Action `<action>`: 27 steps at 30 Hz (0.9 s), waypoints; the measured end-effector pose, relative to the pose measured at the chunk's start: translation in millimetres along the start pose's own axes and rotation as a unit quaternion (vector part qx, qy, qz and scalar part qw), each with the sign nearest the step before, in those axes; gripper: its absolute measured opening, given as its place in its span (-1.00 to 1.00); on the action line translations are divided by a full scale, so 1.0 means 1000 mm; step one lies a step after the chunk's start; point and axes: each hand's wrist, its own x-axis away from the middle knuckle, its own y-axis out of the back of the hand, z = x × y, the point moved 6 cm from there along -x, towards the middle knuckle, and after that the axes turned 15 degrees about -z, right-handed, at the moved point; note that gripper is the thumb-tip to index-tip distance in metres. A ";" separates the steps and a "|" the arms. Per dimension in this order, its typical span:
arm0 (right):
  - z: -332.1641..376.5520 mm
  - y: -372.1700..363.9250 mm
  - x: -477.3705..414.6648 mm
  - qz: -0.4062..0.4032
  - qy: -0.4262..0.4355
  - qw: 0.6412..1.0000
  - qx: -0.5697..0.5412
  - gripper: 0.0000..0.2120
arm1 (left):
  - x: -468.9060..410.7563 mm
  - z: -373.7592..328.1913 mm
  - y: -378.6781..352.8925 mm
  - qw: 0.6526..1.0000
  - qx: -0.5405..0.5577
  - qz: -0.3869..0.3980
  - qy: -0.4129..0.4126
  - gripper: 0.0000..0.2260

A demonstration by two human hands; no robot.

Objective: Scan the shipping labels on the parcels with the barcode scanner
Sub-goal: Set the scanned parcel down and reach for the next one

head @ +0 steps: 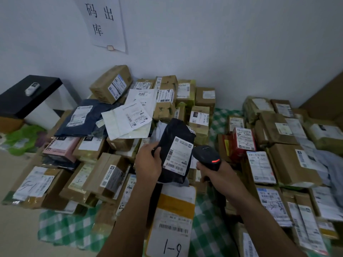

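Both bare forearms reach up from the lower edge of the view, drawing closer toward the hands. The left hand [148, 161] shows its back, fingers curled round the left edge of a black parcel [174, 134]. The right hand [217, 174], near it, grips a barcode scanner [206, 154] by its handle.

Black parcel [173, 143] with white label [178, 156], black scanner [207, 156] glowing red, green-white checked cloth [209, 236], brown boxes [111, 83]
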 end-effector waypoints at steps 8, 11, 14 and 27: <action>-0.009 -0.018 -0.013 0.018 -0.031 0.998 -0.047 -0.74 | 0.008 -0.018 0.016 0.991 0.117 -0.056 -0.032 -0.85; -0.007 -0.024 -0.012 0.033 -0.028 0.998 -0.049 -0.71 | 0.006 -0.016 0.011 0.989 0.146 -0.004 0.004 -0.86; -0.002 -0.021 -0.009 0.040 -0.011 0.998 -0.051 -0.73 | 0.000 -0.020 0.009 0.986 0.161 0.021 0.034 -0.86; 0.030 0.090 0.013 -0.122 0.078 0.989 0.033 -0.67 | -0.055 -0.160 -0.050 0.957 0.194 0.161 -0.147 -0.80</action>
